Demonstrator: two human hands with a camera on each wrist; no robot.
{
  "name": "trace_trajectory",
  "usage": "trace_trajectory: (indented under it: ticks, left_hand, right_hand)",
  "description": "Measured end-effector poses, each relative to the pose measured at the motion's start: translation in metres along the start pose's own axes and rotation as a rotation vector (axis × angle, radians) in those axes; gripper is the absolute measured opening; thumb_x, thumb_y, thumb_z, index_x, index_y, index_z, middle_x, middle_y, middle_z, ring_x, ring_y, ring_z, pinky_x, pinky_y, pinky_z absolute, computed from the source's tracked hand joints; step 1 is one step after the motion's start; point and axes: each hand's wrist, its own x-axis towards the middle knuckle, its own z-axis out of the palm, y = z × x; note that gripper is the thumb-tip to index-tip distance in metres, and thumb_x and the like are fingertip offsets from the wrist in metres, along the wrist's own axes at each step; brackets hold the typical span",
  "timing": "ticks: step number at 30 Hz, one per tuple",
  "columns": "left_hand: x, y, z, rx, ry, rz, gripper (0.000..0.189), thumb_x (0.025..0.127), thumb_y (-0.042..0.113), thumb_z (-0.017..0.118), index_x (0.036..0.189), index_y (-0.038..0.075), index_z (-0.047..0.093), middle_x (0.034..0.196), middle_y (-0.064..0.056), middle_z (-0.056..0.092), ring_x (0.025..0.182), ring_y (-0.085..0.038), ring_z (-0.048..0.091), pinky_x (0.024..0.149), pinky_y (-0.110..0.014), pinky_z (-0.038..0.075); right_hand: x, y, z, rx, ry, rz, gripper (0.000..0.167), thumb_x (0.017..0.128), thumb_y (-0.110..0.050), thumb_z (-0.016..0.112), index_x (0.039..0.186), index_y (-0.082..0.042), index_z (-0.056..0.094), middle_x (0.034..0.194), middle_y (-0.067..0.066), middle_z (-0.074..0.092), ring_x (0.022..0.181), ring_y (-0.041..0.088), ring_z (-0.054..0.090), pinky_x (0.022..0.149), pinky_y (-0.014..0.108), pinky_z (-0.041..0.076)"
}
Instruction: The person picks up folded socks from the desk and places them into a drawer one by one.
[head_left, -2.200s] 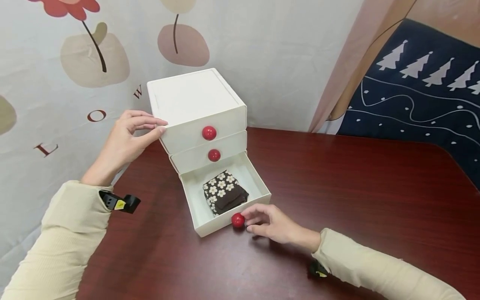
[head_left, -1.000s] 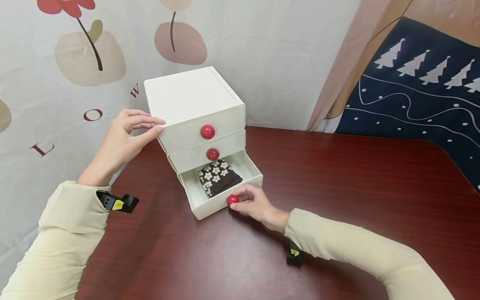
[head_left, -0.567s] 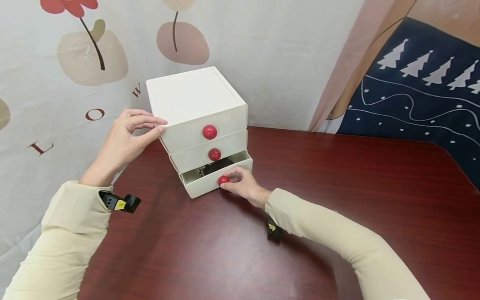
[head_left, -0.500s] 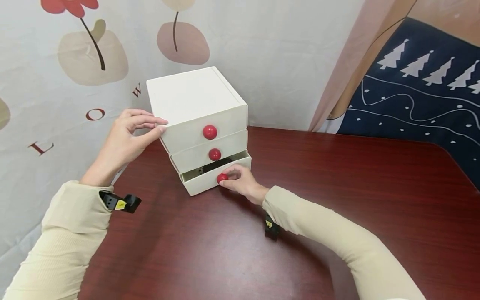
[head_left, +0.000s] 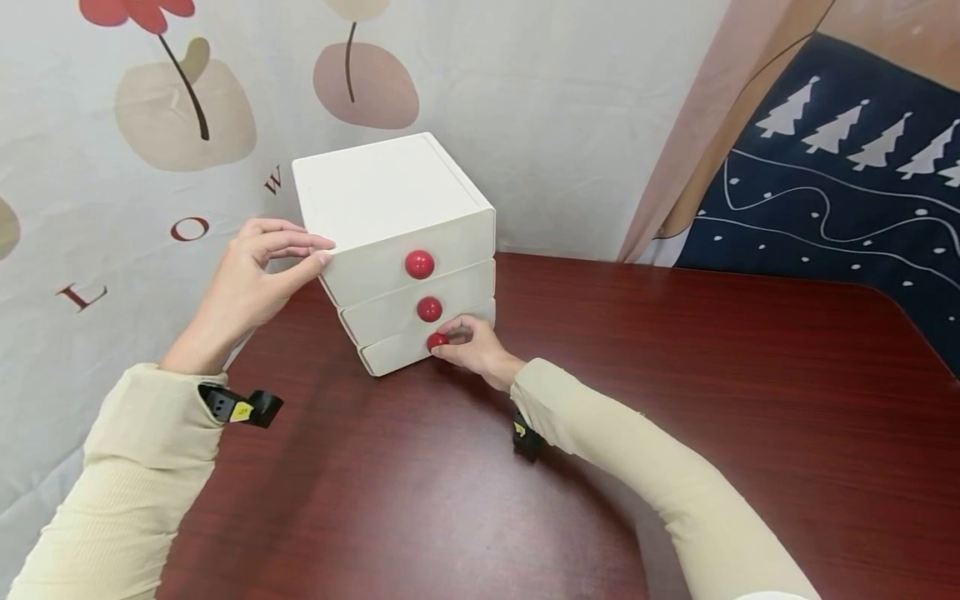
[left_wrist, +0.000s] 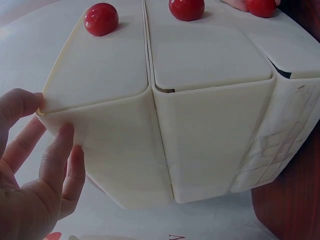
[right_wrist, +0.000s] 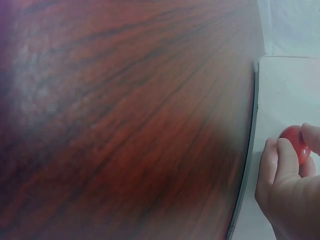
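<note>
A white three-drawer box [head_left: 390,187] stands on the table with round red knobs on its drawer fronts. My right hand [head_left: 480,354] pinches the knob [head_left: 437,342] of the bottom drawer [head_left: 397,353] between thumb and fingers; the right wrist view also shows this red knob [right_wrist: 296,142] in the fingertips. That drawer is pushed in, nearly flush with the two above, and its contents are hidden. My left hand [head_left: 262,271] rests its fingertips on the box's upper left front corner, fingers fairly straight, as the left wrist view shows my fingers [left_wrist: 61,150] against the box.
The dark red wooden table [head_left: 712,400] stretches right and forward of the box. Behind the box hangs a pale curtain [head_left: 525,125] with flower prints. A navy cloth [head_left: 840,192] with white trees hangs at the right. Each wrist wears a black camera strap [head_left: 240,404].
My right hand has taken hold of the bottom knob and pushed the drawer in, hiding the dark floral folded cloth inside. My left hand has stayed at the box's corner.
</note>
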Motion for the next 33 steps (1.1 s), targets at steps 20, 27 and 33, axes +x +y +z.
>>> trace_trajectory:
  ticks: [20, 27, 33]
  left_hand:
    - [0.001, -0.008, -0.005, 0.006, -0.020, -0.022, 0.025, 0.083, 0.021, 0.061, 0.102, 0.006, 0.067, 0.101, 0.005, 0.047, 0.097, -0.005, 0.040, 0.075, -0.019, 0.030]
    - [-0.003, -0.002, -0.009, 0.033, 0.011, -0.053, 0.030, 0.082, 0.021, 0.062, 0.109, 0.006, 0.064, 0.106, 0.006, 0.040, 0.100, -0.006, 0.035, 0.081, -0.012, 0.034]
    - [-0.004, 0.026, 0.016, -0.153, 0.269, 0.039, 0.036, 0.077, 0.004, 0.064, 0.112, 0.002, 0.061, 0.108, 0.007, 0.039, 0.102, -0.009, 0.040, 0.080, -0.020, 0.045]
  right_hand:
    - [-0.047, -0.006, -0.035, -0.042, -0.132, -0.098, 0.027, 0.084, 0.002, 0.057, 0.106, 0.014, 0.052, 0.103, 0.028, 0.055, 0.095, 0.040, 0.055, 0.079, 0.038, 0.047]
    - [-0.076, -0.015, -0.084, -0.166, -0.095, -0.204, 0.021, 0.083, -0.001, 0.059, 0.099, 0.013, 0.056, 0.094, 0.026, 0.058, 0.084, 0.034, 0.060, 0.078, 0.043, 0.047]
    - [-0.088, -0.034, -0.131, -0.209, 0.010, -0.207, 0.026, 0.086, -0.007, 0.057, 0.105, 0.009, 0.055, 0.101, 0.019, 0.058, 0.086, 0.017, 0.060, 0.080, 0.038, 0.047]
